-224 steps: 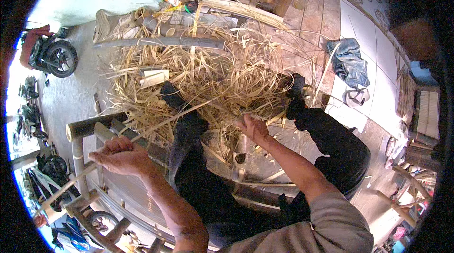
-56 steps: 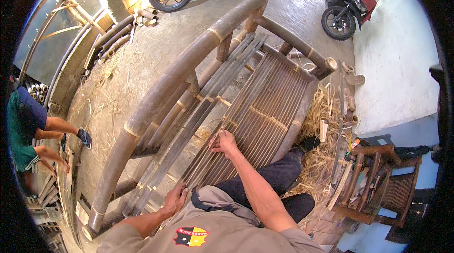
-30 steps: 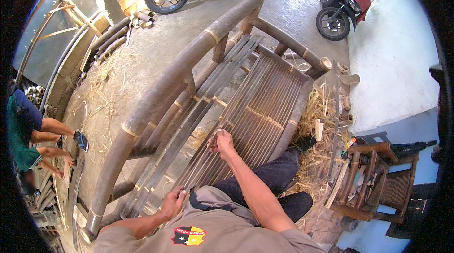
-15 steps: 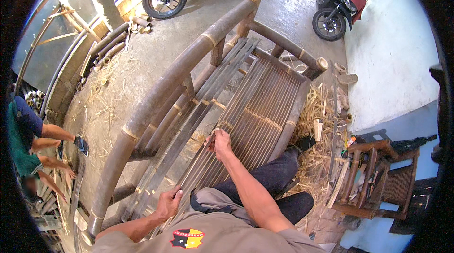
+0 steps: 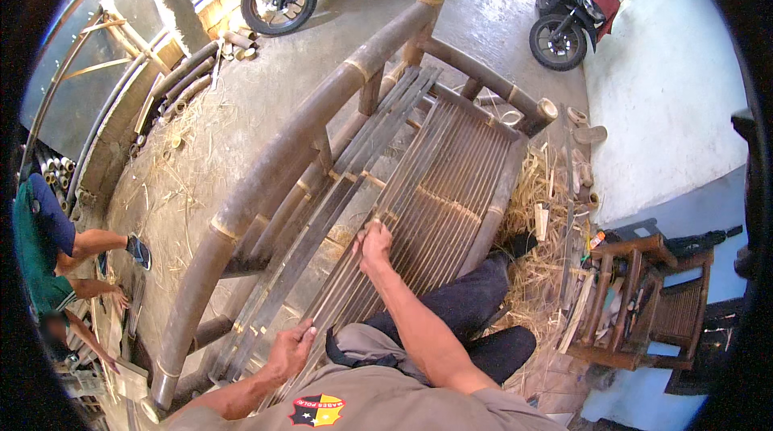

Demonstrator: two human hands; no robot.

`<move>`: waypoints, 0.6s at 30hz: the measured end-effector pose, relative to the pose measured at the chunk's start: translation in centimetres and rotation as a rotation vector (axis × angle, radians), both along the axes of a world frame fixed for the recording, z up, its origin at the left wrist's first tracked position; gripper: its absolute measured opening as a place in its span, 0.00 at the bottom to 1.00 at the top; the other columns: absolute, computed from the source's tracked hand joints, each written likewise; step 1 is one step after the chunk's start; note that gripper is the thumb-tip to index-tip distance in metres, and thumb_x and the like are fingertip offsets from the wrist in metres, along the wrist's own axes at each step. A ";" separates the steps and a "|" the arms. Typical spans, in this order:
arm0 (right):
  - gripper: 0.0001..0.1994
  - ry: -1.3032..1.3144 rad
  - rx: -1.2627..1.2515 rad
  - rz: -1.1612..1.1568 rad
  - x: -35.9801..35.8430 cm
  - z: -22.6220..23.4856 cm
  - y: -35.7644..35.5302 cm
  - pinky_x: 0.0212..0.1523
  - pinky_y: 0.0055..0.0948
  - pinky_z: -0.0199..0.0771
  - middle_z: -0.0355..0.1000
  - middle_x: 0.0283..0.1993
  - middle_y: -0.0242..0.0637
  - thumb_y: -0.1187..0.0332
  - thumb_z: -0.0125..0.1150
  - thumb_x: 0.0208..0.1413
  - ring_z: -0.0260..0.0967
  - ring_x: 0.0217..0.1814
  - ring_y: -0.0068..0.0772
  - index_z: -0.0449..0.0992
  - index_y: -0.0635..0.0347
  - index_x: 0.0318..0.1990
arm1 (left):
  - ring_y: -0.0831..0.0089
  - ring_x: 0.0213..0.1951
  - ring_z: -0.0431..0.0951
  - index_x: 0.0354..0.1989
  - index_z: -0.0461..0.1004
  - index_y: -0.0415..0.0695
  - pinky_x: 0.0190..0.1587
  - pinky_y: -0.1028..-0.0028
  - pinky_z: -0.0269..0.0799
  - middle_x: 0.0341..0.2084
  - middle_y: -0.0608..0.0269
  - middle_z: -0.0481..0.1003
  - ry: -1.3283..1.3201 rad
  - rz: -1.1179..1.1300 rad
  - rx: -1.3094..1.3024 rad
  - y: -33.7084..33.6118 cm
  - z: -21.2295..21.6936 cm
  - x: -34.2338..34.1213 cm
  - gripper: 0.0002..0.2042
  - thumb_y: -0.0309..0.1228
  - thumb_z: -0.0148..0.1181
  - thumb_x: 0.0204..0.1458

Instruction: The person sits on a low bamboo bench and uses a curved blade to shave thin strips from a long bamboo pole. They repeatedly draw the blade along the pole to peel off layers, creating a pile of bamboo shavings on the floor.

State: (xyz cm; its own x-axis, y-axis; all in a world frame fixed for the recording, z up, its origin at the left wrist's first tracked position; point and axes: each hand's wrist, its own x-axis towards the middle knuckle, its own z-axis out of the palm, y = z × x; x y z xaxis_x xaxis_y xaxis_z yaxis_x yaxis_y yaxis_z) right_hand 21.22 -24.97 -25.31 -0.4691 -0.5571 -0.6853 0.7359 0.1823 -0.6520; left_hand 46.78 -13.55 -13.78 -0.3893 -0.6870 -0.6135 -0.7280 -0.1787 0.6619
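Observation:
I sit at a dark brown bamboo bench [image 5: 302, 159] whose seat is made of many narrow bamboo slats [image 5: 455, 189]. My right hand [image 5: 373, 247] is closed on the leftmost slat of the laid rows, near the middle of its length. Lower down, my left hand [image 5: 290, 353] pinches the same bamboo slat [image 5: 338, 283] between thumb and fingers. Wider dark bamboo strips [image 5: 310, 230] lie lengthwise across the open part of the frame, left of my hands. The undersides of both hands' fingers are hidden.
At the left edge a person in a green top [image 5: 36, 250] bends with hands low. Bamboo shavings [image 5: 535, 189] litter the floor on the right, beside a small wooden stand [image 5: 636, 302] holding tools. Two motorbikes [image 5: 278, 0] are parked at the back.
My left hand has shifted slightly right and down along the slat; my right hand stays at about the same spot. The person at the left has moved their arms lower.

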 end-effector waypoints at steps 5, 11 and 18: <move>0.16 0.195 -0.174 -0.091 0.2 0.3 -0.7 0.08 0.31 0.57 0.57 0.14 0.31 0.54 0.39 0.68 0.52 0.09 0.28 0.63 0.57 0.34 | 0.58 0.49 0.78 0.53 0.70 0.29 0.49 0.68 0.72 0.42 0.35 0.76 0.019 0.050 0.008 0.3 -0.2 -0.6 0.21 0.37 0.52 0.61; 0.17 0.170 -0.144 -0.093 -4.4 2.3 -3.2 0.09 0.32 0.60 0.59 0.15 0.33 0.55 0.40 0.69 0.55 0.09 0.28 0.65 0.57 0.32 | 0.57 0.48 0.79 0.54 0.71 0.31 0.49 0.68 0.72 0.44 0.35 0.76 0.221 0.083 -0.229 -1.1 -1.8 -3.8 0.20 0.35 0.55 0.60; 0.17 0.213 0.105 0.503 -5.1 0.6 1.7 0.27 0.29 0.75 0.71 0.32 0.38 0.57 0.46 0.67 0.71 0.31 0.29 0.68 0.64 0.49 | 0.43 0.43 0.77 0.58 0.68 0.36 0.51 0.59 0.71 0.39 0.42 0.78 -0.130 -0.097 -0.142 -4.0 -7.0 -0.9 0.24 0.43 0.50 0.60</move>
State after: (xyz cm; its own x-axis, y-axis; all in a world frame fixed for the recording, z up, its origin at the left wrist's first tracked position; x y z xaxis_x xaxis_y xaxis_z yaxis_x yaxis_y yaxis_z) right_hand 16.08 -23.26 -24.72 -0.2967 -0.6821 -0.6683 0.3953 0.5493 -0.7362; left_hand 45.85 -17.56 -20.77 -0.3817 -0.7331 -0.5630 -0.8184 -0.0151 0.5745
